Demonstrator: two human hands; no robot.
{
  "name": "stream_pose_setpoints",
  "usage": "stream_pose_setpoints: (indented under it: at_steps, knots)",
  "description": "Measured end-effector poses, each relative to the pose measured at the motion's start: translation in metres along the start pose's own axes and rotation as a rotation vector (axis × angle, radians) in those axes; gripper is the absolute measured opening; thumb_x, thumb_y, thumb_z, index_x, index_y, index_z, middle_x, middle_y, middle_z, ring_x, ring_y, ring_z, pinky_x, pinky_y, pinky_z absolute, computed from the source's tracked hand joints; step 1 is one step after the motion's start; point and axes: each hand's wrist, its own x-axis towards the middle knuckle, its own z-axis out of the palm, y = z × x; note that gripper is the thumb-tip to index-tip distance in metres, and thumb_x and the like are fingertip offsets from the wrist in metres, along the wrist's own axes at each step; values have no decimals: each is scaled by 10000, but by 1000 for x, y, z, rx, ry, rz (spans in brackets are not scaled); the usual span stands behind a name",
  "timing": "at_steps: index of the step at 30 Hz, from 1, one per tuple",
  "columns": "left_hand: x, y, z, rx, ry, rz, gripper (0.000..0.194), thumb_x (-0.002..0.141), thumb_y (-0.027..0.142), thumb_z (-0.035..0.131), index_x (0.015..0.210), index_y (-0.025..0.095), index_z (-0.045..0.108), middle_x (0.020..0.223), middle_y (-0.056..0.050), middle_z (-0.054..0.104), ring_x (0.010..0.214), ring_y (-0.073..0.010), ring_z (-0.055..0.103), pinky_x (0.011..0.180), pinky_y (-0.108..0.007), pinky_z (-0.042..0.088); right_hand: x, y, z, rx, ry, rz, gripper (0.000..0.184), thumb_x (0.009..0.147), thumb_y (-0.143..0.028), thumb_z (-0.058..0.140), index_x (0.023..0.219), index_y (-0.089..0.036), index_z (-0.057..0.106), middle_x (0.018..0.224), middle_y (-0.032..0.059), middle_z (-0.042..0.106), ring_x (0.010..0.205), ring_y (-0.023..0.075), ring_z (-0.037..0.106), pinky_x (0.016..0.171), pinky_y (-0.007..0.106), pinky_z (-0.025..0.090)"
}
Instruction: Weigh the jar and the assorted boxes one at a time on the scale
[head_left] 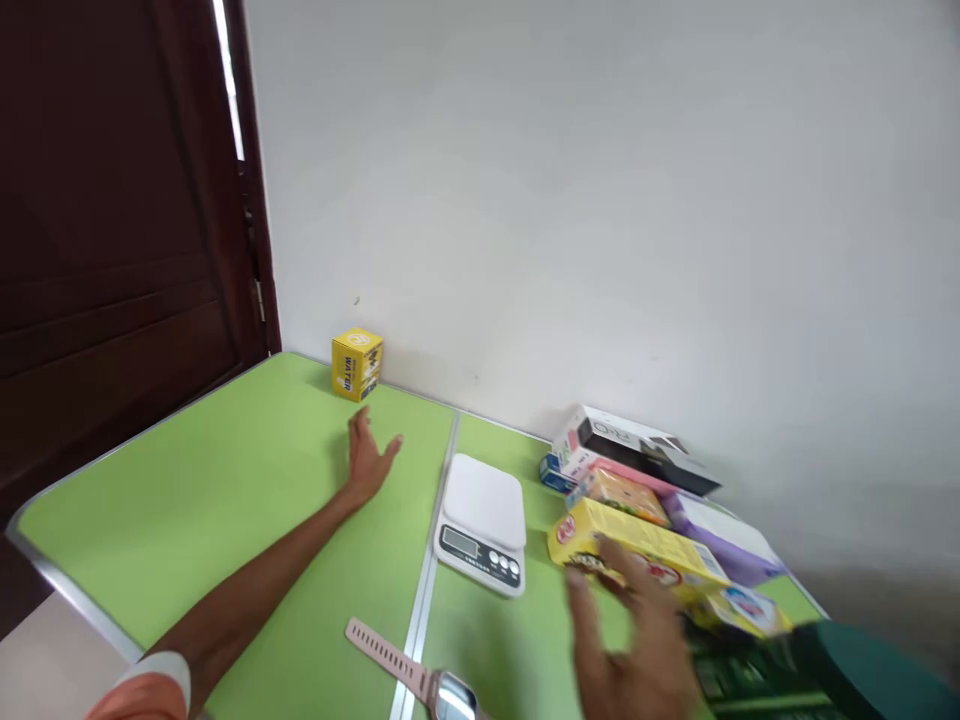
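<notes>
While left hand (pixel 369 462), empty, spread near yellow box (pixel 356 365), right hand (pixel 637 640), open, fronted yellow carton (pixel 675 548), long axis crosswise, end toward scale (pixel 482 525).

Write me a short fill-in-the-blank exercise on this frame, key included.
The large word on the small yellow cardboard box is ____.
The bare hand nearest that box is the person's ____ one.
The flat white plastic scale stands on a tabletop coloured ____.
The square-faced watch has a strap coloured ____.

Missing words: WATER; left; green; pink.
</notes>
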Motion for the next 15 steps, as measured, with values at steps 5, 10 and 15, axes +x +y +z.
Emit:
stream_pose_setpoints:
  at_steps: [5,10,15]
  knots:
    - [76,-68,-20,46,132,-119,1146,658,369,866,1547,104,193,1595,-290,270,1561,-429,218,1271,-596,205,11,-74,175,416,-564,100,645,957,-645,550,1474,-263,490,1533,155,547,1307,354,615,1041,541,549]
    - [134,-88,-7,62,144,-123,1331,552,333,947,1573,102,126,1621,-313,216,1571,-450,196,1275,-586,202,34,-86,323,430,-647,209,886,940,-771,402,1598,-182,340,1651,188,389,1547,361,345,1246,580,304]
    - [174,-103,8,74,133,-124,1313,533,348,965,1548,92,174,1542,-297,333,1515,-436,318,1244,-543,283,73,-81,395,456,-565,216,913,957,-757,304,1589,-98,304,1637,230,389,1534,331,361,1254,527,280]
